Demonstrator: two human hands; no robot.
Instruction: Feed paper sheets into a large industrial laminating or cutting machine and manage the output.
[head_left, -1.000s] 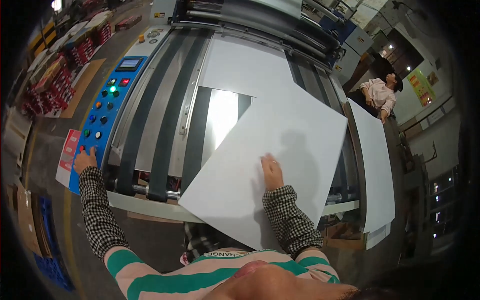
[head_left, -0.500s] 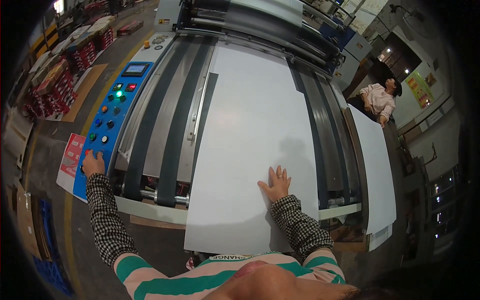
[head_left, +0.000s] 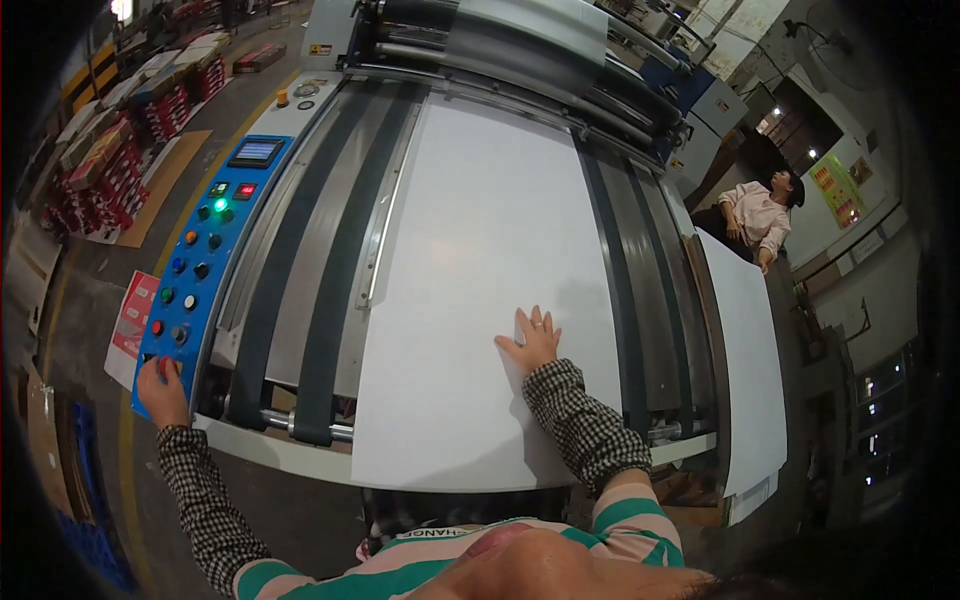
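A large white sheet [head_left: 470, 240] lies on the belts of a feeding machine and reaches up to its rollers [head_left: 520, 85]. My right hand [head_left: 533, 343] rests flat on the sheet's nearer half, right of its middle, fingers spread, a ring on one finger. At the near end of a blue control panel [head_left: 205, 260], my left hand [head_left: 165, 395] has its thumb and fingers around a red knob [head_left: 170, 367], which is partly hidden. Above that hand are several coloured buttons, a lit green lamp [head_left: 221, 205] and a small screen [head_left: 257, 151].
Dark belts [head_left: 335, 270] run on both sides of the sheet. To the right stands a stack of white sheets [head_left: 745, 360], with a co-worker [head_left: 757, 215] at its far end touching it. Piled red-and-white goods [head_left: 105, 170] and a blue pallet [head_left: 92, 500] are on the left floor.
My left hand has moved down the panel from the upper red button to the red knob. The white sheet has advanced toward the rollers, my right hand still flat on it.
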